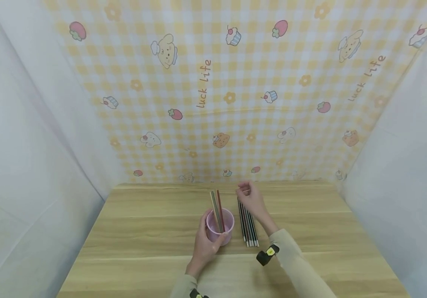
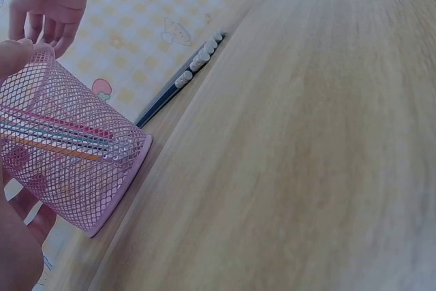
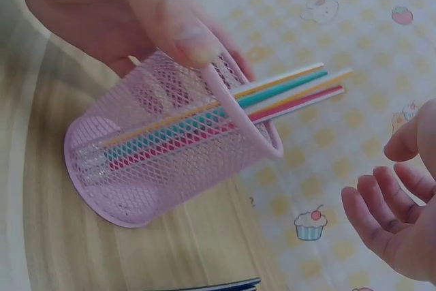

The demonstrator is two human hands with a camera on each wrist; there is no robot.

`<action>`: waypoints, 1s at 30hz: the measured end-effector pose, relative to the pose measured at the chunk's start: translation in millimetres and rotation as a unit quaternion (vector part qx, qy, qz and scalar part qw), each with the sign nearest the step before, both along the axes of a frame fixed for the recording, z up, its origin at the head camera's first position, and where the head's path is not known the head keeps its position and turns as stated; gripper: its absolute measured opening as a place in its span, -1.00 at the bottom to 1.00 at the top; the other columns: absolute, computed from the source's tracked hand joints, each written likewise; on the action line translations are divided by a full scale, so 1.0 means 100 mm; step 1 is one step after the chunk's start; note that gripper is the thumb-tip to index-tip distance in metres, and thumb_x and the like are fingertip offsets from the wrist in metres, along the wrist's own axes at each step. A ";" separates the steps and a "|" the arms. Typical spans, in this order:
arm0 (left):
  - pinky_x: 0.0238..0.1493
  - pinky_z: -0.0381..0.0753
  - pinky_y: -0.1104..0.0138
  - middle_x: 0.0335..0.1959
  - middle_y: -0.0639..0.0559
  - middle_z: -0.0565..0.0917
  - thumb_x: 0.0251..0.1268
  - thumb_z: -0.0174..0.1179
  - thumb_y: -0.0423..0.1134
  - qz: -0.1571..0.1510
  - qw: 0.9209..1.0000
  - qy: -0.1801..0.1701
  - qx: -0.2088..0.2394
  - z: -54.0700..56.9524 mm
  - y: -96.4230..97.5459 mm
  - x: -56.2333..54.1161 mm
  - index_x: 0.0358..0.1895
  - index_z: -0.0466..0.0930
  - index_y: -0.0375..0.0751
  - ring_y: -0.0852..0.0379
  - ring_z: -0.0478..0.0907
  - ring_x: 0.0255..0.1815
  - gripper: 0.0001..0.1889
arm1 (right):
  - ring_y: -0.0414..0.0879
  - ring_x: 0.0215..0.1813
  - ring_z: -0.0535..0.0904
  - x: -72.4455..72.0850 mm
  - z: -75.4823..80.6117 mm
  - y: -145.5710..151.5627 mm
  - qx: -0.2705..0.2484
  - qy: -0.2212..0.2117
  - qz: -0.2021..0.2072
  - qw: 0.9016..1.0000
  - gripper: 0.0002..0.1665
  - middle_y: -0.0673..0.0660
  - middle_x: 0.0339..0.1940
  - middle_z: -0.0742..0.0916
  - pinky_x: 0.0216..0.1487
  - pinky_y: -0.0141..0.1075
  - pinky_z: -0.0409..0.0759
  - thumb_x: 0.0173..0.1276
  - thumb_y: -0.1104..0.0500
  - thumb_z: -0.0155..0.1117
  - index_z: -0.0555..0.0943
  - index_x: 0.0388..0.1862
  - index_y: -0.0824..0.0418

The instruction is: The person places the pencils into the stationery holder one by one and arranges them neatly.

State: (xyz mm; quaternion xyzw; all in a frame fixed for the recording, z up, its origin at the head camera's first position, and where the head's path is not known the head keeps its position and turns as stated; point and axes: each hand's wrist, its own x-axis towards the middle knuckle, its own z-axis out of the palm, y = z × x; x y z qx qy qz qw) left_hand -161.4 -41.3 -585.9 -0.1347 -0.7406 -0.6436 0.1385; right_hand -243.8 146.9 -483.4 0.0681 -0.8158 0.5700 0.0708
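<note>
My left hand (image 1: 206,244) grips a pink mesh pen cup (image 2: 88,134) from its left side, with the thumb at the near rim. Several slim coloured pencils (image 3: 289,97), in yellow, green and red, lean inside the cup and stick out past its rim. Over the far end of a row of dark pencils (image 1: 248,225) is my right hand (image 1: 251,200), its fingers loosely bent and nothing between them. Those dark pencils lie side by side to the right of the cup, their white eraser ends (image 2: 201,59) toward me.
The wooden tabletop (image 1: 142,240) carries the cup and pencils. Behind it hangs a yellow checked cloth (image 1: 250,120) with cartoon prints. White sheets (image 1: 30,145) close in both sides. A black wrist camera (image 1: 267,254) is strapped on the right sleeve.
</note>
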 end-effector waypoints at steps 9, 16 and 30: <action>0.31 0.46 -0.30 0.40 -0.42 0.42 -0.01 0.46 -0.47 0.009 1.000 -0.001 -0.003 0.19 0.04 0.09 0.52 0.15 -0.39 -0.43 0.45 0.34 -0.04 | 0.01 -0.11 0.65 -0.11 -0.06 0.14 -0.015 -0.031 -0.022 0.999 -0.65 0.34 0.02 0.63 -0.13 -0.23 0.78 0.47 0.23 0.20 0.49 0.15 0.37; 0.32 0.45 -0.30 0.39 -0.43 0.42 0.01 0.47 -0.45 -0.007 1.000 -0.008 0.006 0.38 0.01 0.17 0.51 0.16 -0.43 -0.43 0.45 0.33 -0.06 | 0.09 -0.06 0.64 -0.20 -0.21 0.27 0.017 -0.031 -0.048 0.998 -0.64 0.33 -0.02 0.66 -0.13 -0.30 0.73 0.42 0.24 0.24 0.51 0.12 0.39; 0.35 0.42 -0.29 0.40 -0.40 0.42 0.01 0.46 -0.45 -0.005 1.000 -0.013 0.006 0.37 0.02 0.17 0.51 0.15 -0.43 -0.40 0.43 0.36 -0.05 | 0.16 -0.07 0.67 -0.26 -0.53 0.41 0.044 -0.054 -0.067 0.995 -0.66 0.37 -0.06 0.66 -0.18 -0.28 0.74 0.37 0.33 0.23 0.50 0.08 0.45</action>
